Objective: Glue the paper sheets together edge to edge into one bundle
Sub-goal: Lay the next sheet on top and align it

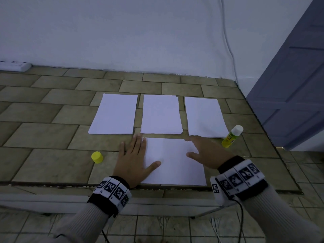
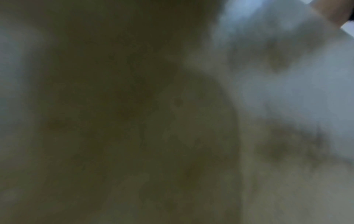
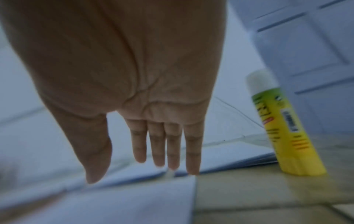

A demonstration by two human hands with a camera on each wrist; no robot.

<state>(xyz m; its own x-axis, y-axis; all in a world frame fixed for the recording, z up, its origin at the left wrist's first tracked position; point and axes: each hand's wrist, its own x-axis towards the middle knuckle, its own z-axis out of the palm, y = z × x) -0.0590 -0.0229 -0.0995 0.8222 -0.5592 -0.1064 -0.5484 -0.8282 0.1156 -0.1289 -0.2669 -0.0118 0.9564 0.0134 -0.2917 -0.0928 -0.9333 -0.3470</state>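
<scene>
Closest to you are your sleeves and the wrist bands with the black-and-white marker squares, then your left hand [image 1: 132, 159] lying flat, fingers straight, half on the desk [image 1: 52, 135] and half on the left edge of the near paper sheet [image 1: 173, 162], thumb stretched out onto the paper. Your right hand [image 1: 204, 151] is spread out too, fingers straight and gripping nothing; in the right wrist view the fingertips [image 3: 192, 171] look to be right at the far right corner of that sheet, though I can't tell if they're actually touching it. So both hands are open-palmed. Past the sheet you've got three paper stacks in a row: left stack [image 1: 114, 114], middle stack [image 1: 161, 114], right stack [image 1: 204, 117], set just apart from each other. The yellow glue stick [image 1: 231, 136] stands uncapped just beside the right stack's near corner, and its yellow cap [image 1: 97, 157] sits on the desk left of your left hand. The left wrist view is just blur.
</scene>
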